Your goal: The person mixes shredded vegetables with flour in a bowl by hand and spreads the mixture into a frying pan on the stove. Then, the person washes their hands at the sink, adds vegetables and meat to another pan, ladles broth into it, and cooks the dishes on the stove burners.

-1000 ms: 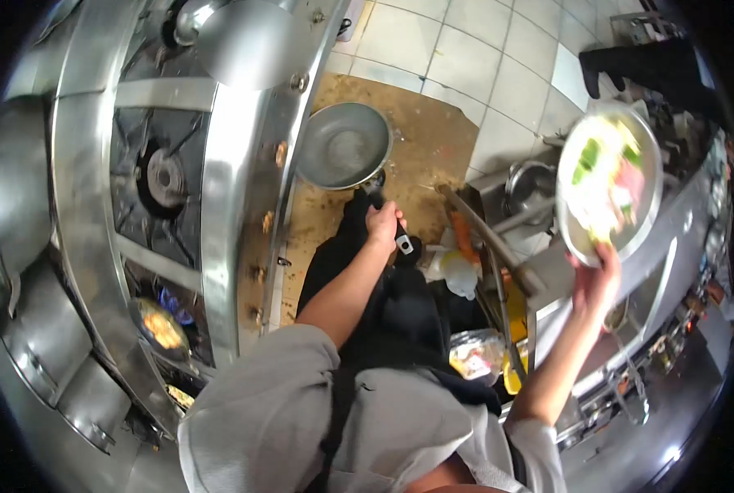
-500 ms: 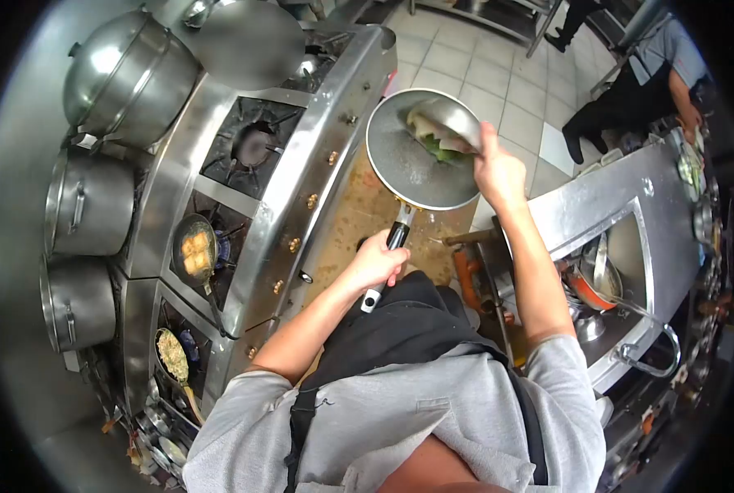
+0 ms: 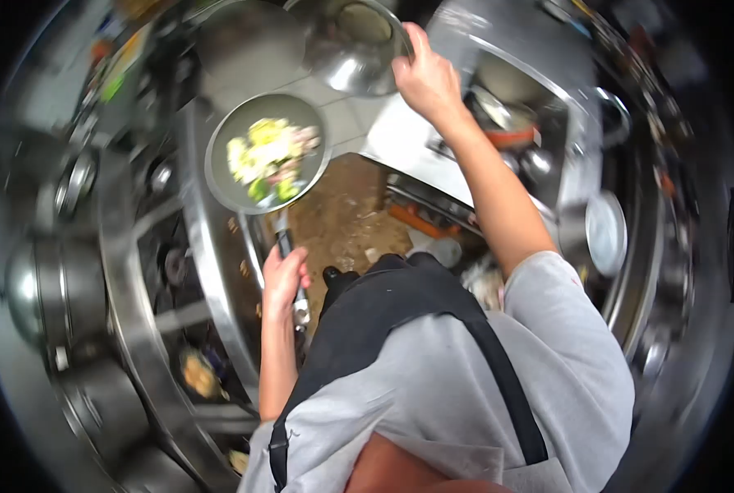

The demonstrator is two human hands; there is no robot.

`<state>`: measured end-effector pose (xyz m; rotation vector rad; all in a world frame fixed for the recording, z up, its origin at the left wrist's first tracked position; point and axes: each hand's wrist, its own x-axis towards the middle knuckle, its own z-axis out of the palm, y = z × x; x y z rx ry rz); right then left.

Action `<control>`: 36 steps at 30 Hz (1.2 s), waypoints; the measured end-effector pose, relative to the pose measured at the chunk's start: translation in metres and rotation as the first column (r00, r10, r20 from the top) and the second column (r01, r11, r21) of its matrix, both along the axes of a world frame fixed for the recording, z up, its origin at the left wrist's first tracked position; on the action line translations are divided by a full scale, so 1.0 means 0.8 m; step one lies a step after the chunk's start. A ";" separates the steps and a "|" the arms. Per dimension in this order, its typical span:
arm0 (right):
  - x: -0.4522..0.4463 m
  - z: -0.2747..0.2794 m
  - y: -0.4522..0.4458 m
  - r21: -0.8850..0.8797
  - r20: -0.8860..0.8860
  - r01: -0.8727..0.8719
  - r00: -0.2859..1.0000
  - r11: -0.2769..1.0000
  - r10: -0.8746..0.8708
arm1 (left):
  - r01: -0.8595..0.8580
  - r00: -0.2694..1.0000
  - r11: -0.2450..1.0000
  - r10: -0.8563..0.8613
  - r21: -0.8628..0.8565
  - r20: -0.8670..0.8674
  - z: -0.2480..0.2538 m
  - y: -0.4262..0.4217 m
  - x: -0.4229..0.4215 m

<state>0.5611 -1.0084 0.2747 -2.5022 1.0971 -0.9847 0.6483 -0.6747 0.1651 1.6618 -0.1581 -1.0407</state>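
My left hand [image 3: 283,279] is wrapped round the black handle of a frying pan [image 3: 240,123], held level in front of me over the floor by the stove edge. Inside the pan lies a heap of chopped food [image 3: 268,148], pale yellow, pinkish and green, blurred by motion. My right hand [image 3: 431,86] grips the rim of a shiny metal bowl [image 3: 355,62], its mouth tipped partly towards me, up and right of the pan. A little residue seems to cling inside the bowl, but blur hides details.
On the stove [image 3: 211,255] at left, a small pan holds golden pieces [image 3: 198,374]. Big metal pots [image 3: 100,403] stand behind the burners. To the right are a metal counter [image 3: 420,152] and a sink with an orange-sided pan [image 3: 511,137].
The food has gone from the bowl into the frying pan. My right hand has lifted the bowl up and away; the view has turned, and the pan now sits further left, nearer the stove.
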 end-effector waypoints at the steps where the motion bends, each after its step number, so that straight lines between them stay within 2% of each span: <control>1: -0.045 -0.042 -0.025 0.003 0.111 0.072 0.991 0.997 -0.072 | 0.030 0.999 0.999 -0.030 -0.023 -0.011 -0.003 0.002 0.002; 2: -0.093 -0.089 -0.049 0.004 0.224 0.118 0.968 0.993 -0.115 | 0.035 0.999 0.998 -0.036 -0.047 -0.020 -0.007 0.008 0.003; 3: -0.138 -0.093 -0.045 0.333 0.251 0.190 0.926 0.923 -0.281 | 0.044 0.998 0.998 -0.046 -0.050 -0.031 -0.013 0.012 0.007; 4: -0.178 -0.095 -0.029 0.629 0.228 0.204 0.874 0.750 -0.429 | 0.037 0.998 0.998 -0.039 -0.051 -0.041 -0.016 0.016 0.010; 6: -0.243 -0.127 -0.028 0.729 0.298 0.188 0.779 0.659 -0.552 | 0.041 0.997 0.998 -0.043 -0.040 -0.057 -0.013 0.018 0.016; 7: -0.266 -0.146 -0.042 0.779 0.202 0.272 0.745 0.565 -0.636 | 0.038 0.997 0.999 -0.039 -0.017 -0.064 -0.013 0.020 0.018; 10: -0.294 -0.174 -0.079 0.840 0.142 0.281 0.712 0.464 -0.688 | 0.069 0.996 0.998 -0.068 0.009 -0.051 -0.011 0.026 0.016; 13: -0.288 -0.199 -0.113 0.949 0.192 0.062 0.663 0.308 -0.724 | 0.064 0.997 0.998 -0.063 0.023 -0.049 -0.014 0.030 0.010; 14: -0.290 -0.207 -0.111 0.951 0.194 0.056 0.658 0.304 -0.727 | 0.059 0.997 0.998 -0.057 0.029 -0.049 -0.013 0.030 0.008; 17: -0.313 -0.221 -0.114 0.985 0.125 -0.006 0.710 0.171 -0.693 | 0.019 0.999 0.999 -0.017 0.034 -0.051 -0.008 0.028 -0.010; 20: -0.329 -0.223 -0.136 0.973 0.084 0.073 0.767 0.218 -0.636 | -0.029 0.998 0.999 0.031 0.035 -0.063 -0.004 0.031 -0.027; 22: -0.329 -0.237 -0.168 0.979 0.120 0.012 0.778 0.205 -0.617 | -0.044 0.997 0.999 0.045 0.019 -0.058 -0.006 0.034 -0.038; 24: -0.323 -0.250 -0.210 0.969 0.248 -0.175 0.717 0.176 -0.652 | -0.071 0.996 0.997 0.072 0.011 -0.043 0.000 0.030 -0.048; 25: -0.321 -0.262 -0.230 0.942 0.335 -0.256 0.709 0.217 -0.620 | -0.080 0.996 0.997 0.079 0.001 -0.045 0.004 0.027 -0.053; 26: -0.314 -0.255 -0.227 0.944 0.330 -0.257 0.707 0.208 -0.625 | -0.077 0.996 0.997 0.078 0.010 -0.042 0.004 0.028 -0.056; 28: -0.288 -0.212 -0.213 0.920 0.388 -0.258 0.492 0.295 -0.779 | -0.097 0.994 0.995 0.097 -0.004 -0.046 0.001 0.028 -0.060; 30: -0.299 -0.213 -0.223 0.933 0.359 -0.199 0.469 0.299 -0.807 | -0.108 0.993 0.994 0.109 0.028 -0.041 0.011 0.022 -0.070; 31: -0.309 -0.211 -0.227 0.709 0.258 0.382 0.642 0.593 -0.722 | -0.134 0.989 0.991 0.136 0.028 -0.054 0.013 0.022 -0.074; 32: -0.315 -0.204 -0.230 0.108 0.054 0.684 0.721 0.721 -0.691 | -0.168 0.983 0.985 0.169 0.029 -0.065 0.014 0.022 -0.076; 33: -0.323 -0.184 -0.235 -0.282 0.068 0.639 0.758 0.716 -0.649 | -0.182 0.980 0.983 0.183 0.028 -0.073 0.012 0.024 -0.077; 34: -0.335 -0.166 -0.246 -0.627 0.063 0.497 0.800 0.600 -0.597 | -0.203 0.976 0.978 0.206 0.040 -0.072 0.011 0.026 -0.077; 36: -0.384 -0.167 -0.321 -0.679 -0.230 0.358 0.725 0.641 -0.650 | -0.202 0.976 0.979 0.205 0.038 -0.079 0.009 0.028 -0.077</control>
